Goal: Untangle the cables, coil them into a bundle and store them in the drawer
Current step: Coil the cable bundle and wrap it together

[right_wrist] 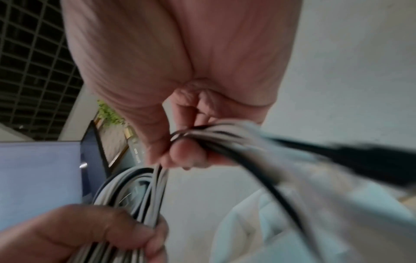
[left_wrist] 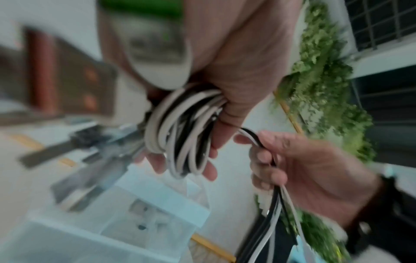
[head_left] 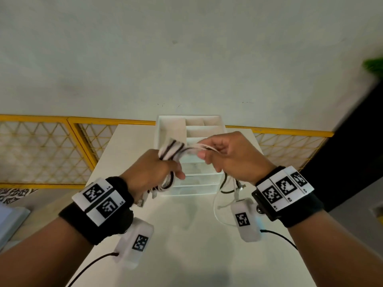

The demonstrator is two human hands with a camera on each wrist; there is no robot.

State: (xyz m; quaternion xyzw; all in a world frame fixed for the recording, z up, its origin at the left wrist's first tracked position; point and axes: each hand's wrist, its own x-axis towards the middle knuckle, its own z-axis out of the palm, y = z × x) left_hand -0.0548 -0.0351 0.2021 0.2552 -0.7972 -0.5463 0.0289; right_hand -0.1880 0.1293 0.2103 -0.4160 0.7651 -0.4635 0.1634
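Note:
My left hand (head_left: 154,169) grips a coil of white and black cables (head_left: 173,149), looped round its fingers; in the left wrist view the coil (left_wrist: 180,131) wraps my left hand (left_wrist: 225,71). My right hand (head_left: 226,156) pinches the loose strands leading off the coil, and their tails (head_left: 230,187) hang down to the table. The same strands (right_wrist: 225,135) run through my right hand (right_wrist: 180,151) in the right wrist view, with the left hand (right_wrist: 90,236) below on the coil (right_wrist: 139,192). Both hands hover in front of the white drawer unit (head_left: 190,183).
The drawer unit's top tray (head_left: 172,125) has open compartments. It stands on a white table (head_left: 186,235). A yellow mesh fence (head_left: 41,150) runs behind the table. A white cable end (head_left: 219,214) lies on the table at the right.

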